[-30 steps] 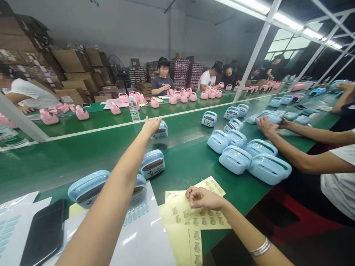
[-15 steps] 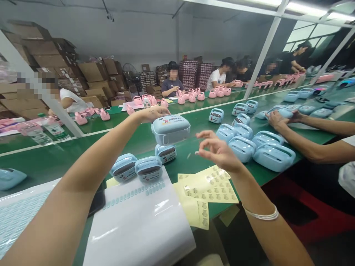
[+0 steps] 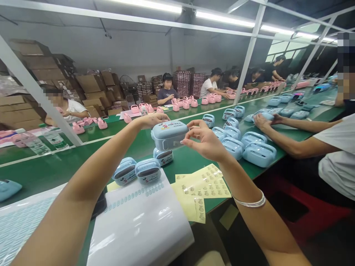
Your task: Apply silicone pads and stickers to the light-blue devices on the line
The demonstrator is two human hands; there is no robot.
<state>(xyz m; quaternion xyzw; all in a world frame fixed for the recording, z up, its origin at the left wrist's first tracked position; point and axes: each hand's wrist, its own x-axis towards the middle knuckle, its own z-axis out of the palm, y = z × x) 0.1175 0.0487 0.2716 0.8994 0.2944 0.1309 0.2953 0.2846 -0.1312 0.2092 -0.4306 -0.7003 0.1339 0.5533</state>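
Recording that the pale-blue plastic case (image 3: 169,135) now sits lifted above the bench (image 3: 183,166), held by both hands: left hand (image 3: 151,120) with fingers together against its left end, right hand (image 3: 202,138) newly arrived, pinching its right end, above the yellow sticker sheets (image 3: 202,183).

Sticker sheets (image 3: 202,186) lie right of two cases (image 3: 148,171) (on the belt (image 3: 41,173)).

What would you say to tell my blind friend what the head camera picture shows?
The left hand and right hand hold a pale blue case with a cartoon sticker above a green workbench. More blue cases and yellow sticker sheets lie on it. Other people work along the benches.
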